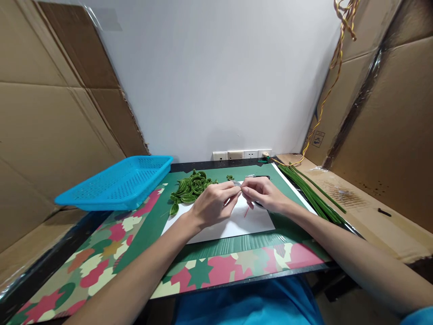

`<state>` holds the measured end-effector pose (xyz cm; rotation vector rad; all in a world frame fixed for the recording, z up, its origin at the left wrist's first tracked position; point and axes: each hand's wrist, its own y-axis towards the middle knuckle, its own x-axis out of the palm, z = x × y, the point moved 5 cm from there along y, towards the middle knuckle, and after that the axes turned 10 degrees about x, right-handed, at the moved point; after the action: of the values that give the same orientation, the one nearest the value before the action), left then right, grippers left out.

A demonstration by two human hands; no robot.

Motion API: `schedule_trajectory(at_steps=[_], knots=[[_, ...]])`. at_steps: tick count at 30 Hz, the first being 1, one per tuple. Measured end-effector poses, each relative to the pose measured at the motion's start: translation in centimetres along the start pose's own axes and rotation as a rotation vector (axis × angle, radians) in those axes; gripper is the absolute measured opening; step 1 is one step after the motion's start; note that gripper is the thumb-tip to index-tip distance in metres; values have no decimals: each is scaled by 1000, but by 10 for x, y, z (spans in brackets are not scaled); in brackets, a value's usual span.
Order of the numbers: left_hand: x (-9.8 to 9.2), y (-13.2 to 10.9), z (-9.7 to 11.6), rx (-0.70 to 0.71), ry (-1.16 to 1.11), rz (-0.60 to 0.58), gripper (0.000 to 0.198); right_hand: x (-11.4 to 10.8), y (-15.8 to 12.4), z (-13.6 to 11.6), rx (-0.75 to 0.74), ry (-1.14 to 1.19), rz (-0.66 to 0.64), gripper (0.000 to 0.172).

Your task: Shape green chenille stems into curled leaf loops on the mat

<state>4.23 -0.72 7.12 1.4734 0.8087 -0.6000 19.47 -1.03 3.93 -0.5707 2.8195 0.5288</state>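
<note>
My left hand [214, 203] and my right hand [264, 193] meet above a white sheet [233, 225] on the table. Both pinch something small and pale between the fingertips; I cannot make out what it is. A thin red piece [246, 211] hangs just below my right hand. A pile of green coiled leaf shapes [190, 187] lies just beyond my left hand.
A blue perforated basket [118, 183] sits at the left, overhanging the table edge. A bundle of long green stems [313, 196] lies at the right. Cardboard panels stand on both sides. Wall sockets [241, 155] line the back, and a yellow cord [334, 63] hangs at right.
</note>
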Motion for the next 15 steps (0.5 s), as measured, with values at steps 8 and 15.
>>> schedule_trajectory(at_steps=[8, 15], knots=[[-1, 1, -3, -29, -28, 31, 22, 1, 5, 3, -15, -25, 85, 35], [1, 0, -9, -136, -143, 67, 23, -1, 5, 1, -8, -96, 163, 37]])
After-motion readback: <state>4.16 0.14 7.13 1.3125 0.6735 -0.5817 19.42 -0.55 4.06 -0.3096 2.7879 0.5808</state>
